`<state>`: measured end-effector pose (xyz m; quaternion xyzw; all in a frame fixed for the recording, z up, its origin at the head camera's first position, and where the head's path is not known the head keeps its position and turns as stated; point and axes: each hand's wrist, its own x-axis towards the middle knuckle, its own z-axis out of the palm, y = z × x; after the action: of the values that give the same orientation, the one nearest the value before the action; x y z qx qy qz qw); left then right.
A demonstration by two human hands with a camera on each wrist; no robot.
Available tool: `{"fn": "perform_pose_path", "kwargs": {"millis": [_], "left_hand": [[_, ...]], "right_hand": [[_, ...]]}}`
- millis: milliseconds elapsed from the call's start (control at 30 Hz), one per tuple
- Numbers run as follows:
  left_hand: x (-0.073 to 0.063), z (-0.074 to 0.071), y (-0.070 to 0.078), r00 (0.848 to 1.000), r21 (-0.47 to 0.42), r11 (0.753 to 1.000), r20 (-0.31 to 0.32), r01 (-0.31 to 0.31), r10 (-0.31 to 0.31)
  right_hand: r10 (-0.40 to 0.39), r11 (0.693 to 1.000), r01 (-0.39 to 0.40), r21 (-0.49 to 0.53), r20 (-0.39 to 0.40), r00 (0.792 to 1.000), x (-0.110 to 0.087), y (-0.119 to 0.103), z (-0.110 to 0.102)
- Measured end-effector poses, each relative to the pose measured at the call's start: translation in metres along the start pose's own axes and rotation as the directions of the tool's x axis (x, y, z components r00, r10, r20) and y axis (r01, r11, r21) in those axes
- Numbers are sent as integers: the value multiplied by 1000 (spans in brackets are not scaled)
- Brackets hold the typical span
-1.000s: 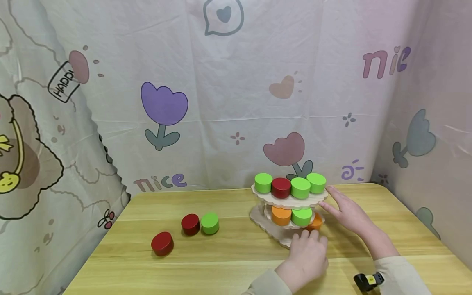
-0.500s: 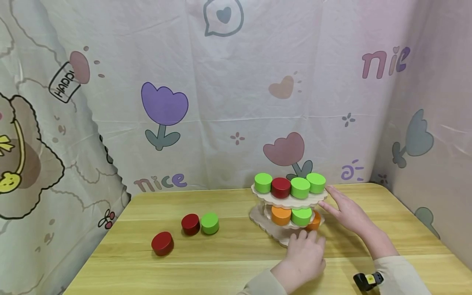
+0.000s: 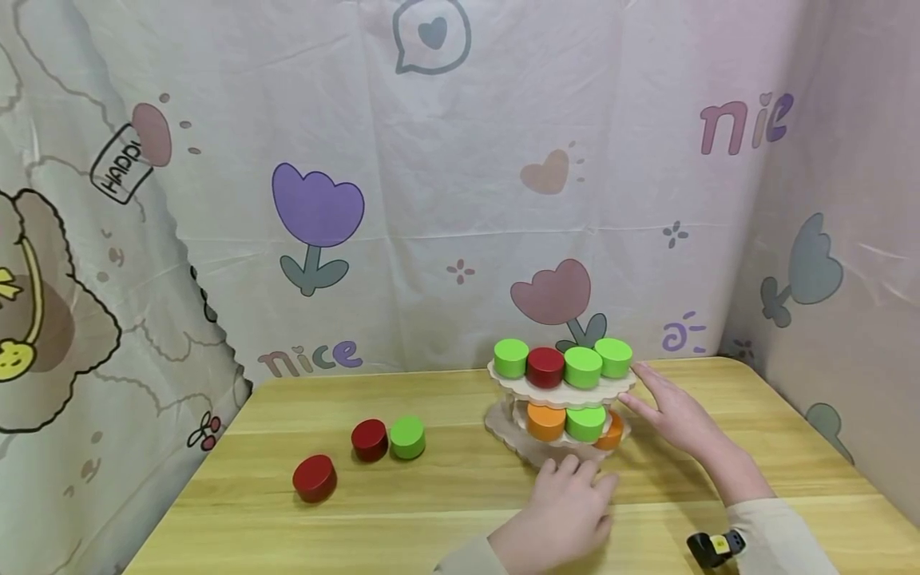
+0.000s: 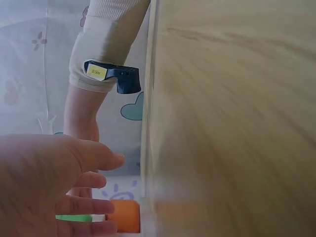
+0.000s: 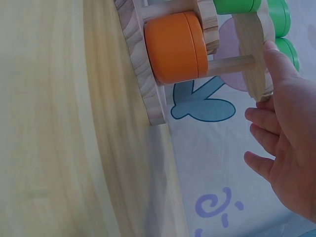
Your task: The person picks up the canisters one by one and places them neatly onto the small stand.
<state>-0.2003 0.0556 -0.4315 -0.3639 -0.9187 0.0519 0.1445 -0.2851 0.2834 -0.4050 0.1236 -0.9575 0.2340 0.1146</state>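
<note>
A wooden tiered stand [image 3: 563, 393] with scalloped shelves stands right of centre. Its top shelf bears green round blocks [image 3: 511, 358] and a red round block [image 3: 545, 367]. Lower down sit orange round blocks [image 3: 546, 422] and a green one [image 3: 585, 424]; the right wrist view shows an orange block [image 5: 174, 48] on the base. My right hand [image 3: 674, 414] holds the top shelf's right edge, its thumb [image 5: 281, 61] against the rim and the fingers behind. In front of the base, my left hand [image 3: 559, 515] hovers with loosely bent, spread fingers, holding nothing.
Left on the wooden table [image 3: 446, 527] lie a red round block [image 3: 315, 478], another red one [image 3: 370, 441] and a green one [image 3: 407, 438] beside it. A printed cloth [image 3: 431, 192] hangs behind and at both sides. A black device [image 3: 715, 549] is strapped at the right sleeve.
My left hand has drawn back from the stand, leftward and toward the front, baring more of the orange block at right. My right hand stays on the shelf edge.
</note>
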Motion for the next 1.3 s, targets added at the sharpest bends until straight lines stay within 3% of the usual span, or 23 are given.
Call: {"fn": "perform_pose_path", "kwargs": {"millis": [267, 433, 600, 767, 867, 1000, 1167, 1300], "left_hand": [[-28, -8, -24, 992, 16, 998, -107, -62, 64], [-40, -13, -36, 988, 19, 997, -135, -69, 71], [-55, -16, -49, 993, -19, 998, -98, -68, 66], [-72, -17, -63, 999, -77, 997, -27, -20, 18], [-84, -16, -73, 1000, -71, 997, -30, 7, -9], [-102, -11, -87, 992, -24, 1000, -126, 18, -21], [-126, -9, -106, 965, 23, 999, -258, 42, -35], [-144, -11, -120, 949, 49, 993, -304, 104, -85]], "right_hand": [[4, 1000, -4, 3, -1, 1000, 0, 0, 0], [-2, 1000, 2, -3, -5, 1000, 0, 1, 1], [0, 1000, 0, -6, -4, 1000, 0, 2, 1], [3, 1000, -3, 1, 0, 1000, 0, 1, 1], [2, 1000, -2, 4, -3, 1000, 0, 1, 2], [0, 1000, 0, 5, -11, 1000, 0, 1, 3], [2, 1000, -2, 3, -13, 1000, 0, 1, 3], [1, 1000, -1, 2, -14, 1000, 0, 0, 4]]}}
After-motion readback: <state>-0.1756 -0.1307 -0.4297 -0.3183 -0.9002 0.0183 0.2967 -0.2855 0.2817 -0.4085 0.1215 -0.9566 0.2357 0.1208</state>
